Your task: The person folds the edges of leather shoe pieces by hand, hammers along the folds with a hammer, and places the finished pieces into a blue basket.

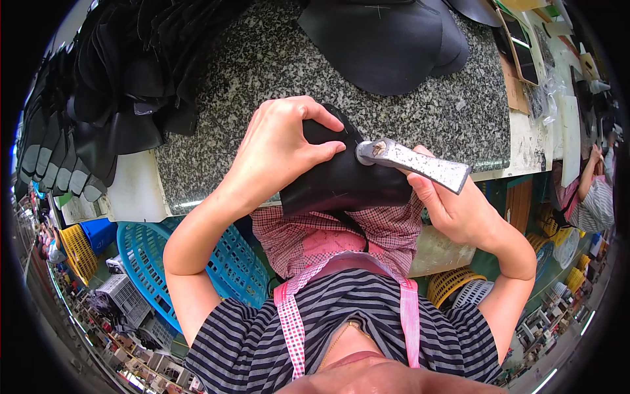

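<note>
A black leather piece [335, 194] lies at the near edge of the speckled stone slab [262, 65], with part of it hanging over toward my lap. My left hand [272, 148] holds it from the left, thumb and forefinger pressed on its upper part; the other fingers are partly hidden. In my right hand [456, 213] is a hammer [420, 165], gripped with its metal head over the leather. The round face of the head sits at the leather just right of my left fingertips; whether it touches, I cannot tell. My right hand hides most of the handle.
Stacked black leather pieces [374, 46] lie at the slab's far side, and a large pile of them [125, 72] at the left. A phone [520, 49] is at the far right. A blue basket [141, 262] stands below on the left; other people work beyond.
</note>
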A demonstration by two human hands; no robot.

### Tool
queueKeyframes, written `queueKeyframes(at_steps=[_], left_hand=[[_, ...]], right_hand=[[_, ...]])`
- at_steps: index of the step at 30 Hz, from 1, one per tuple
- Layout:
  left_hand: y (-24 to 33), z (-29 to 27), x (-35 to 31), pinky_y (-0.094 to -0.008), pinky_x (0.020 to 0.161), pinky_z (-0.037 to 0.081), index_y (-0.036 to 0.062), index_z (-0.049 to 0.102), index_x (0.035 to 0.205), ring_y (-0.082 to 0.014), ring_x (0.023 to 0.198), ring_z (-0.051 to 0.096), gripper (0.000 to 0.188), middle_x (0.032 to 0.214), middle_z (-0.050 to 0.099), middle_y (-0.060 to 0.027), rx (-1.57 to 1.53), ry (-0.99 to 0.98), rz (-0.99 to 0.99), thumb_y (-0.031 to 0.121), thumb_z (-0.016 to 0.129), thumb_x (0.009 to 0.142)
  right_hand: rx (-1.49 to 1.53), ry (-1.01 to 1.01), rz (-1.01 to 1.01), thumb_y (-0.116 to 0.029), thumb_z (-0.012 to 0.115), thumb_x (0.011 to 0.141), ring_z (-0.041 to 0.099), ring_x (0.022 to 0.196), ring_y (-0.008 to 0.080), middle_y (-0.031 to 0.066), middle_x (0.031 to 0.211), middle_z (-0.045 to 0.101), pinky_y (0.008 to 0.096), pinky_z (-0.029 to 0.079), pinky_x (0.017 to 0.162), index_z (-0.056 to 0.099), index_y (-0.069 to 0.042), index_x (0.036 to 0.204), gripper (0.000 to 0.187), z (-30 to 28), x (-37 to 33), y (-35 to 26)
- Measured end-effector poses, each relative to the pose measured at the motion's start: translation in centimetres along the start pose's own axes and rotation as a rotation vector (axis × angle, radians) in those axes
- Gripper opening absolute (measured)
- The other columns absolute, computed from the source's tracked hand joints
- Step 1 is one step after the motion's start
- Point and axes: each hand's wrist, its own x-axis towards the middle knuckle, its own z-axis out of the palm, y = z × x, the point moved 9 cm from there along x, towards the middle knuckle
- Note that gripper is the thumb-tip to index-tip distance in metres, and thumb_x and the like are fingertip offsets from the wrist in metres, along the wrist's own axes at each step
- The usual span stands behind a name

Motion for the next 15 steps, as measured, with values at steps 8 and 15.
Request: queueKeyframes(at_steps=[8,15], left_hand=[[-0.1,0.2,0.1,-0.0341,0.079,0.055,0.0007,0.077,0.092,-0.0241,0.086,0.071,0.024,0.089,0.073,-0.0118,0.025,-0.037,-0.008,0.012,0.083,0.072],[0.2,0.2,0.3,-0.0397,0.082,0.053,0.0005,0.076,0.091,-0.0315,0.085,0.07,0.024,0.089,0.073,-0.0165,0.024,-0.041,0.021,0.014,0.081,0.073]], right_hand=[[-0.024,0.001,0.032,-0.012,0.054,0.101,0.061,0.072,0.0459,0.023,0.078,0.058,0.0494,0.047,0.063,0.055,0.004,0.103,0.016,-0.4,0.3,-0.3],[0.014,0.294,-0.067,-0.009,0.056,0.101,0.063,0.067,0.0404,0.0205,0.08,0.06,0.0412,0.052,0.064,0.061,0.005,0.107,0.016,-3.2,1.2,-2.2]])
